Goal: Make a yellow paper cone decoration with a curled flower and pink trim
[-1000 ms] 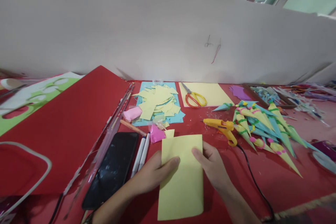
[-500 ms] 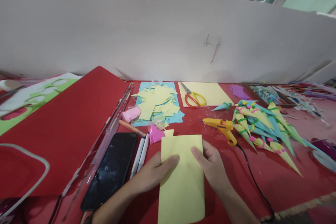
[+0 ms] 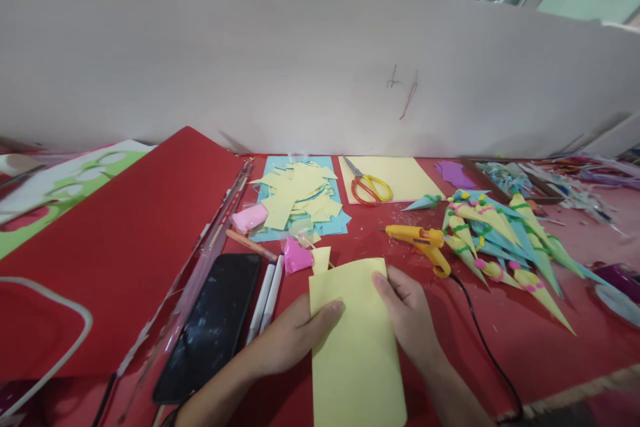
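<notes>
A folded sheet of yellow paper [image 3: 357,353] is held up between both my hands, its upper edge slightly bowed. My left hand [image 3: 300,327] grips its left side, thumb flat on the front and the other fingers hidden behind. At the upper right corner, my right hand [image 3: 407,310] pinches the sheet between thumb and curled fingers. A small yellow scrap [image 3: 321,259] shows just beyond the top left corner. Left of my hands lie white markers [image 3: 267,297], a black phone [image 3: 213,327] and a bright pink packet [image 3: 299,255].
Yellow paper offcuts [image 3: 303,193] are heaped on blue paper. Scissors [image 3: 370,188] rest on a yellow sheet [image 3: 410,177] by the white partition [image 3: 300,60]. A yellow glue gun [image 3: 420,240] lies beside several decorated paper cones [image 3: 505,233]. Large red card [image 3: 145,240] covers the left.
The folded paper has tilted and turned a little, its lower end swinging right and its top left corner dropping. Both hands keep hold of it.
</notes>
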Action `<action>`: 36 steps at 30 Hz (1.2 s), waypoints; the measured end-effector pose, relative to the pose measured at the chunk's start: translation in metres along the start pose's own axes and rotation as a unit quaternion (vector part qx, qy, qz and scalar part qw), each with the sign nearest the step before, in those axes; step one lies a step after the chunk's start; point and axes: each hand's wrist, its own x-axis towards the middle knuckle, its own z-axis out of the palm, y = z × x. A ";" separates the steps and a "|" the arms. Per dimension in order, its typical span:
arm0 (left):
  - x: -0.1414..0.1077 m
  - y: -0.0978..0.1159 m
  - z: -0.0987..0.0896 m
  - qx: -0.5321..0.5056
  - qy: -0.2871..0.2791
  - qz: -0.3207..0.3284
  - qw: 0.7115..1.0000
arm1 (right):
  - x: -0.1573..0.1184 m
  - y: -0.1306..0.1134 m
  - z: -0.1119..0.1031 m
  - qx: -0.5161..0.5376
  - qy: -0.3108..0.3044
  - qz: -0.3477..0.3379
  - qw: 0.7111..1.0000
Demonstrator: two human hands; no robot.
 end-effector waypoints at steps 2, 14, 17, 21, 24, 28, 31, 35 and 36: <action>0.000 0.001 -0.001 0.011 -0.008 0.006 1.000 | 0.001 0.000 -0.002 -0.006 0.008 -0.003 1.000; -0.004 0.004 -0.002 0.067 -0.038 -0.003 0.997 | 0.003 0.003 -0.004 -0.066 0.071 -0.059 0.994; -0.004 0.006 -0.003 0.069 -0.035 0.000 0.997 | 0.004 0.003 -0.005 -0.067 0.064 -0.062 0.994; -0.005 0.007 -0.007 0.077 -0.019 0.007 0.997 | 0.004 0.002 -0.003 -0.042 -0.002 -0.038 0.998; -0.005 0.006 -0.009 0.074 -0.005 0.008 0.997 | 0.004 0.005 0.000 -0.055 -0.043 -0.016 0.997; -0.004 0.002 -0.009 0.048 -0.001 -0.002 0.999 | 0.003 0.011 0.001 -0.125 -0.010 -0.047 0.991; -0.003 0.001 -0.006 0.029 0.006 -0.013 0.999 | 0.002 0.013 0.000 -0.153 0.015 -0.064 0.986; -0.003 0.002 -0.004 0.046 0.009 -0.023 0.999 | 0.003 0.014 -0.001 -0.158 0.057 -0.072 0.983; -0.003 0.002 -0.003 0.051 0.009 -0.024 0.998 | 0.004 0.014 -0.002 -0.155 0.063 -0.070 0.983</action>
